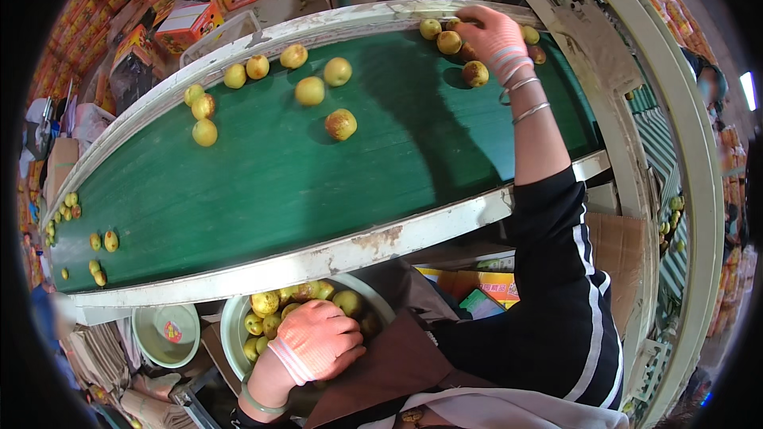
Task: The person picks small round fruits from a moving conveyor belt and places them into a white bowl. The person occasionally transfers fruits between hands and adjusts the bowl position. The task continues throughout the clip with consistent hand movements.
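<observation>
My right hand, in a pink knitted glove, reaches across a green conveyor belt to its far side. Its fingers are bent down among several yellow-green fruits, which look like jujubes. A brown-patched jujube lies just below that hand; another jujube is left of it. My left hand, gloved alike, rests back-up over a pale basin holding many jujubes. The fingertips of both hands are hidden, so whether either holds fruit is unclear.
More jujubes lie scattered on the belt. White metal rails edge it, and a machine frame rises at right. A second basin stands below the near rail. Printed cartons are piled beyond. Blurred people appear at the far right.
</observation>
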Motion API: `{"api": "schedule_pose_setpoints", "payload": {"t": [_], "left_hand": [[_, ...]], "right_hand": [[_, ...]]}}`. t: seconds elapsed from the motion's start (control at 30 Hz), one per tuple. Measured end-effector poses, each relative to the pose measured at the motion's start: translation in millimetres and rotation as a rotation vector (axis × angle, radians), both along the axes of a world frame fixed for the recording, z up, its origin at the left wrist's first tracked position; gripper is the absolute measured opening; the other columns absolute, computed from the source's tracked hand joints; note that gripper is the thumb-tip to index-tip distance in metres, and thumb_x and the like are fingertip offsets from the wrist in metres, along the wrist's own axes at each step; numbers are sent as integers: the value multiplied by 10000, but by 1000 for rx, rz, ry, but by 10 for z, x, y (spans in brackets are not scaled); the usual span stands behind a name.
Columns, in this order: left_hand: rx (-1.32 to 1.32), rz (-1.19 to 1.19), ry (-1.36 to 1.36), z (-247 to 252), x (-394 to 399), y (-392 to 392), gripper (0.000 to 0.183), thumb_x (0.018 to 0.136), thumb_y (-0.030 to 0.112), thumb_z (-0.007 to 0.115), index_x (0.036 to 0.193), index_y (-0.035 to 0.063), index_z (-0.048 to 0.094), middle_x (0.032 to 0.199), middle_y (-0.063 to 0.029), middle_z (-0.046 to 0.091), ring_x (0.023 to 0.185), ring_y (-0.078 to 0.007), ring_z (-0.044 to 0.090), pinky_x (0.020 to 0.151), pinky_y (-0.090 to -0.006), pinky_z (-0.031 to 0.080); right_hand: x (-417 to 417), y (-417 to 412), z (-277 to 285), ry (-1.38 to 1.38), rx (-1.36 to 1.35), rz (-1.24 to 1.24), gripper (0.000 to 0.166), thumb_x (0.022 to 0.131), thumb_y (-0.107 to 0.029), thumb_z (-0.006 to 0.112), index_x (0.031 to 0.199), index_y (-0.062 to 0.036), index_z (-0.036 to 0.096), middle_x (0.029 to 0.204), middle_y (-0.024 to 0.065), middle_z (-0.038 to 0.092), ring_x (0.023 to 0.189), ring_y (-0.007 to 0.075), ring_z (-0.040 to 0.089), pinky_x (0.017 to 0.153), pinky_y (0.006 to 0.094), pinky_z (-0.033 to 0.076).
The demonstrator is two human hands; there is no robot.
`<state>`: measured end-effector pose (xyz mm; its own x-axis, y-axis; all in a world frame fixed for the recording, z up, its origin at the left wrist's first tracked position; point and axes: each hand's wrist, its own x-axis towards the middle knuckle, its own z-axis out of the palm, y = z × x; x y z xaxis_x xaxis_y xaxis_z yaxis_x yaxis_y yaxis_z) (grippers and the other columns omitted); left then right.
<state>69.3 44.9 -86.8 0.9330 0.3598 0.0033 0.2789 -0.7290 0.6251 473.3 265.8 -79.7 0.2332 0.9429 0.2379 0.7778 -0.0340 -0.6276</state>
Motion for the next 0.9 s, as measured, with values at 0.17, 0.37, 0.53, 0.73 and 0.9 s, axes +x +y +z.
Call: {"api": "schedule_pose_setpoints", "payload": {"t": [0.17,0.37,0.53,0.73,0.9], "left_hand": [[4,22,-24,-18,-44,41,112,723,212,735,768,123,685,772,8,621,729,-204,588,656,-342,490],[206,212,-312,113,-124,188,208,672,96,743,870,42,709,968,-80,687,821,-253,643,716,-349,536],[190,608,-389,215,-358,216,295,680,-6,702,974,-20,686,1036,-150,675,826,-287,654,744,-351,546],[-367,943,-624,54,-344,357,649,773,-86,664,1383,6,462,1353,-140,511,1044,-198,586,918,-327,506],[-278,877,-537,46,-292,382,802,697,-6,790,1417,60,443,1357,-145,513,1026,-232,623,877,-341,541]], "right_hand": [[186,53,-174,-233,-330,27,416,740,-221,716,1128,-73,686,1064,148,694,987,268,658,902,344,496],[-259,32,-116,351,-341,209,374,815,-219,686,1136,-31,651,1016,113,696,881,239,681,744,352,560],[-868,-200,72,1235,-317,735,402,927,-253,605,1241,-8,551,1028,122,642,801,250,668,682,355,586],[-1571,-692,43,1540,-580,996,451,947,-321,606,1264,-20,497,1107,302,604,839,326,702,675,401,597],[-1968,-994,-22,1609,-707,948,291,833,32,708,1030,-28,503,1096,182,609,966,281,654,802,388,595]]}}
